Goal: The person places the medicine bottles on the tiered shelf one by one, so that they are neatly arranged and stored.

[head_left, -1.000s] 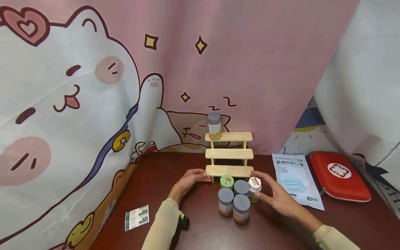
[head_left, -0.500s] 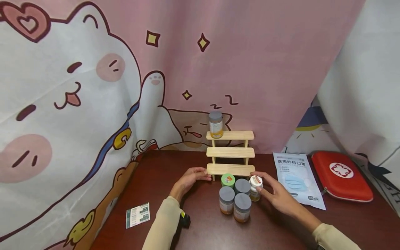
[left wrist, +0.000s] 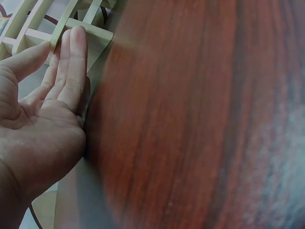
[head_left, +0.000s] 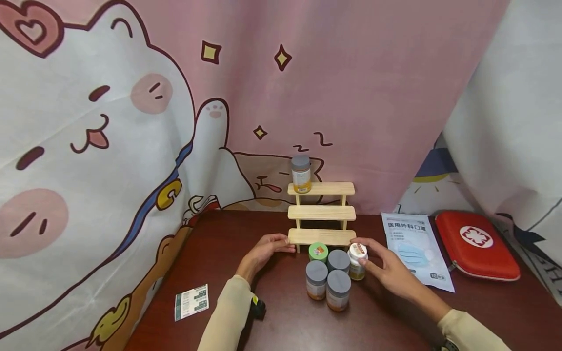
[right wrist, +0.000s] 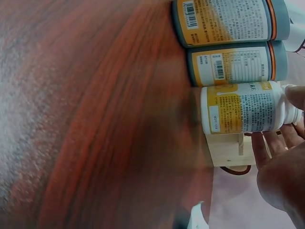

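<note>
right hand (head_left: 386, 269) grips the white bottle (head_left: 356, 264); left hand (head_left: 265, 251), fingers straight, touches the wooden rack (head_left: 321, 212).

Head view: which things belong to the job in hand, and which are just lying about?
Seemingly the job: white-capped plastic bottle, in the right fingers; pale wooden three-tier stand, at the left fingers; four grey-lidded round jars; green-lidded jar.

Seemingly lying about: white-and-blue mask packet; red zipped case; white-and-green flat packet.

At right, the flat white-blue plastic packet (head_left: 418, 252) reads "医用外科口罩" and "10"; the red zippered case (head_left: 478, 246) bears a round emblem. The far pink cloth curtain (head_left: 364, 97) shows two Zs. Fine print on the white plastic bottle (right wrist: 243, 107) is illegible.
</note>
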{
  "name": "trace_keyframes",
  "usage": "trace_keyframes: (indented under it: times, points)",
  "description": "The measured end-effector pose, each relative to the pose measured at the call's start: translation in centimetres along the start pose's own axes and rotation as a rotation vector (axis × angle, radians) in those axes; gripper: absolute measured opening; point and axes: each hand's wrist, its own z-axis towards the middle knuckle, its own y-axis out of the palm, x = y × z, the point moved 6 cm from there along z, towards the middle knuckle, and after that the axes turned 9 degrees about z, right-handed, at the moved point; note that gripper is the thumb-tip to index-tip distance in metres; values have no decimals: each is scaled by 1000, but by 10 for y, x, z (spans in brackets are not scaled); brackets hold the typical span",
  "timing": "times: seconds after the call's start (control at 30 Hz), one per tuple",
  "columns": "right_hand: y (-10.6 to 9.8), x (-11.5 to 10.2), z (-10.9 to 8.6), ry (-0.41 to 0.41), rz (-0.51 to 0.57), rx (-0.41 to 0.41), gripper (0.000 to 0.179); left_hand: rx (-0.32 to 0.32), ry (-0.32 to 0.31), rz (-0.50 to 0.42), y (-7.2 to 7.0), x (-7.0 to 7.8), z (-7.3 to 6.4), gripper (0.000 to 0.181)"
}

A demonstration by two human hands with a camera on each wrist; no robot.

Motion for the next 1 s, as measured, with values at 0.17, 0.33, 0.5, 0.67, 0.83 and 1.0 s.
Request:
trace_keyframes:
  times: [0.17,0.33,0.5,0.67,0.83,1.0]
  points:
    - [-8,-14,3,-101,-69,47,44,3,5,7,0,-1,1,25]
    - [-15,-30,11,-129,-128,75,45,-3,12,24,1,-1,0,28]
    - [-23,-45,21,-120,-176,73,47,-2,11,13,0,-1,3,27]
    - [-31,-60,34,-141,-202,71,48,-4,9,9,0,1,2,26]
    - [-40,-71,52,-152,-161,73,47,-9,9,10,0,3,1,27]
    - [-49,-79,67,-164,-136,104,48,-3,3,-2,0,3,0,26]
